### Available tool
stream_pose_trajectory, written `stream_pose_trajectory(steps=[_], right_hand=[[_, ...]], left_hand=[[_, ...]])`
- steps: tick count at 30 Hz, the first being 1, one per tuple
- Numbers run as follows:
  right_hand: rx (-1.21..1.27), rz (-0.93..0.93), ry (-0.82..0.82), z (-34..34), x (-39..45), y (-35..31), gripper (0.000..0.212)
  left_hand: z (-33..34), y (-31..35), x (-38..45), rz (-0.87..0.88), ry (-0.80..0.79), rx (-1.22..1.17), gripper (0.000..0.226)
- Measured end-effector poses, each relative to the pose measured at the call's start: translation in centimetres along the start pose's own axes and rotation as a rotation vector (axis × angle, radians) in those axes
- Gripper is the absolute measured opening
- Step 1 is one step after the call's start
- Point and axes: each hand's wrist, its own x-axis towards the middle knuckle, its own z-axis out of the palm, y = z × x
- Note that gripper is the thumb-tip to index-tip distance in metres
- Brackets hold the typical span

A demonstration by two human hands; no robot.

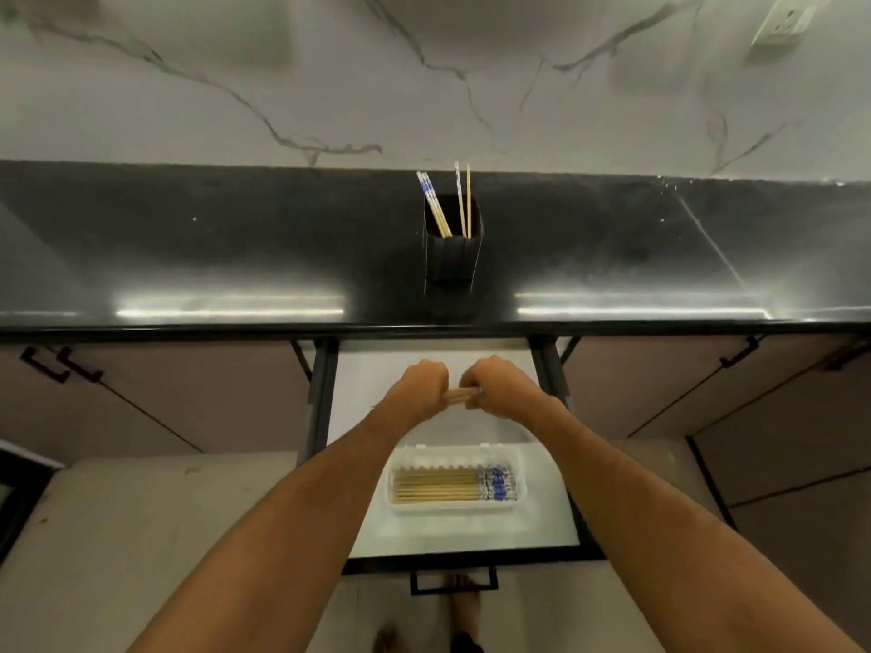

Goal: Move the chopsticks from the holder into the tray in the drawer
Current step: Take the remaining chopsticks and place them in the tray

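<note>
While both fists are held over the open drawer, the scene reads as follows:

Left hand (423, 385): knuckles up, fingers curled round one end of a small bundle of chopsticks (458, 394); held above the back part of the drawer.
Right hand (500, 386): mirrored just beside the left, fingers curled round the other end of the same bundle; only a short light-wood section is seen between the two fists.
Bundle count: cannot be told, most of it is hidden inside the fists.
Holder (453, 247): dark, ribbed, upright on the black tabletop (188, 247), near the middle, directly behind the drawer.
Chopsticks in holder: a blue-patterned pair (432, 202) is leaned to the left; two more sticks (464, 200) are stood almost upright at the right side of the opening. Ends are seen well above the rim.
Drawer (471, 534): pulled out below the tabletop edge, white floor, dark frame, black handle (453, 582) at the front.
Tray (455, 507): translucent white, set on the drawer floor toward the front, nearer than the hands.
Chopsticks in tray (440, 485): a row is laid flat side by side, wood ends to the left, blue-patterned ends (496, 484) to the right.
Surroundings: marble-veined wall (330, 87) behind the tabletop, wall socket (784, 18) at top right, cabinet doors with dark handles (61, 365) on both sides of the drawer.
Floor: pale, feet blurred at the bottom edge.
</note>
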Motion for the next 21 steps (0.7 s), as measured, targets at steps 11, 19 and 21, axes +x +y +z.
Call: stream_pose_trajectory(steps=[11, 19, 21], right_hand=[[-0.142, 0.09, -0.106, 7.7, -1.3, 2.7, 0.01], [-0.135, 0.082, -0.111, 12.4, -1.7, 4.1, 0.016], [-0.138, 0.079, -0.122, 13.1, -1.7, 4.2, 0.017]], left_hand=[[8.2, -2.0, -1.1, 0.121, -0.117, 0.144, 0.014], [12.1, -4.6, -2.5, 0.063, -0.096, 0.245, 0.015], [12.7, -5.0, -2.4, 0.046, -0.089, 0.239, 0.017]])
